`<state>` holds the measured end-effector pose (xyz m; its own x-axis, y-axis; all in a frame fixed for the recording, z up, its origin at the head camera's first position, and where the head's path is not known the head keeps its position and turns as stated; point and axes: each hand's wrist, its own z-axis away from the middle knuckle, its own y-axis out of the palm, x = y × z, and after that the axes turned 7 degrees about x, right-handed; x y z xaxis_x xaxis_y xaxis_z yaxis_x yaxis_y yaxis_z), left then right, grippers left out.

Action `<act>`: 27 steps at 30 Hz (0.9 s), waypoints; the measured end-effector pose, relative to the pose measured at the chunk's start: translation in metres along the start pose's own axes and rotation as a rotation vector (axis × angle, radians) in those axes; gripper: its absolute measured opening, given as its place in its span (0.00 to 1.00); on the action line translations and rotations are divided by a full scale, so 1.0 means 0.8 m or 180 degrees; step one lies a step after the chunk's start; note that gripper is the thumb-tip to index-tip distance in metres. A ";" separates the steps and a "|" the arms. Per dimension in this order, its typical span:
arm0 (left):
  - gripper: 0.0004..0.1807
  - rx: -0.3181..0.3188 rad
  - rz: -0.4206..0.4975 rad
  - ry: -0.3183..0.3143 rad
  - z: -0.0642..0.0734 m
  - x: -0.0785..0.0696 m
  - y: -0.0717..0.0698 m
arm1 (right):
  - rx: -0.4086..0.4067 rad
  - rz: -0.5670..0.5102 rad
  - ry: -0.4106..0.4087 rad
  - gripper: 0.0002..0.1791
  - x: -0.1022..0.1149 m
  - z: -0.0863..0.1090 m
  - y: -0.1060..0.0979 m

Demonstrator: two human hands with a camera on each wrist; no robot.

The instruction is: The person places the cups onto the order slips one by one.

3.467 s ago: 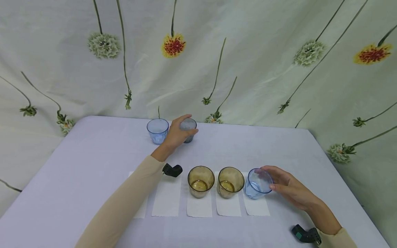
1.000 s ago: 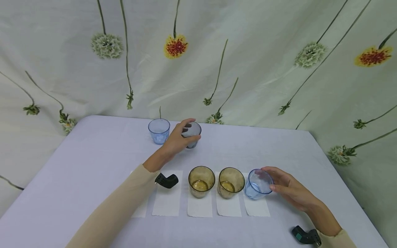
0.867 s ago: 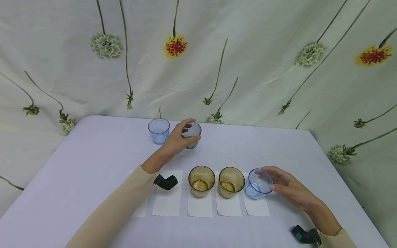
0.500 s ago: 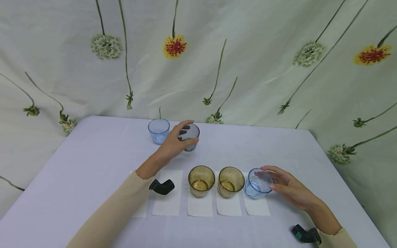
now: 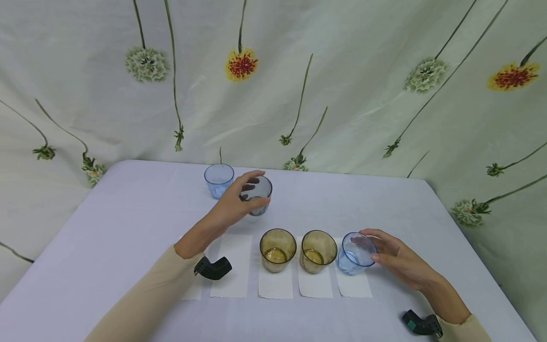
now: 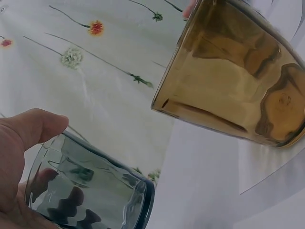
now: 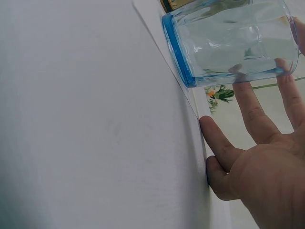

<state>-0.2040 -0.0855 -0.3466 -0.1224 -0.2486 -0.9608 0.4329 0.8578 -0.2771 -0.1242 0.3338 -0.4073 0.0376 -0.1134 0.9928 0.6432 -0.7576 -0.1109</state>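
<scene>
My left hand (image 5: 228, 206) grips a smoky grey glass tumbler (image 5: 259, 190) by its sides, thumb on the near side and fingers round the far side. In the left wrist view the grey tumbler (image 6: 102, 191) shows fingers through its wall. At the right end of the row my right hand (image 5: 403, 261) holds a light blue tumbler (image 5: 351, 263) between thumb and fingers near the rim. That tumbler stands on a white paper strip (image 5: 356, 287). Two amber tumblers, one in the middle (image 5: 277, 266) and one beside the blue (image 5: 315, 266), stand upright on strips.
Another blue tumbler (image 5: 219, 187) stands at the back, left of my left hand. A bare paper strip (image 5: 231, 285) lies left of the amber tumblers, and a further strip (image 5: 194, 290) is partly covered by my left sleeve. A flowered cloth (image 5: 342, 95) hangs behind the white table (image 5: 107, 228).
My left hand has brought the grey tumbler from the back edge, slightly right at first, then toward me and a little left. My right hand and the blue tumbler have stayed put.
</scene>
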 end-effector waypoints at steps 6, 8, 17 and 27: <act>0.37 -0.0004 -0.0043 -0.0024 0.011 0.001 -0.002 | 0.0017 -0.0031 -0.0012 0.29 -0.002 0.000 -0.001; 0.37 -0.0005 -0.0065 -0.0033 0.016 0.002 -0.004 | 0.0019 -0.0045 -0.0010 0.29 -0.002 0.000 -0.001; 0.36 -0.0030 -0.0102 -0.0083 0.039 0.004 -0.009 | 0.0038 -0.0031 -0.0070 0.29 -0.002 0.000 -0.001; 0.37 -0.0002 -0.0260 -0.0045 0.060 0.004 -0.012 | 0.0033 -0.0022 -0.0065 0.28 0.001 0.001 0.000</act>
<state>-0.1660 -0.1160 -0.3470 -0.1447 -0.3243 -0.9348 0.4215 0.8346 -0.3547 -0.1234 0.3341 -0.4069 0.0487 -0.0950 0.9943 0.6515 -0.7515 -0.1037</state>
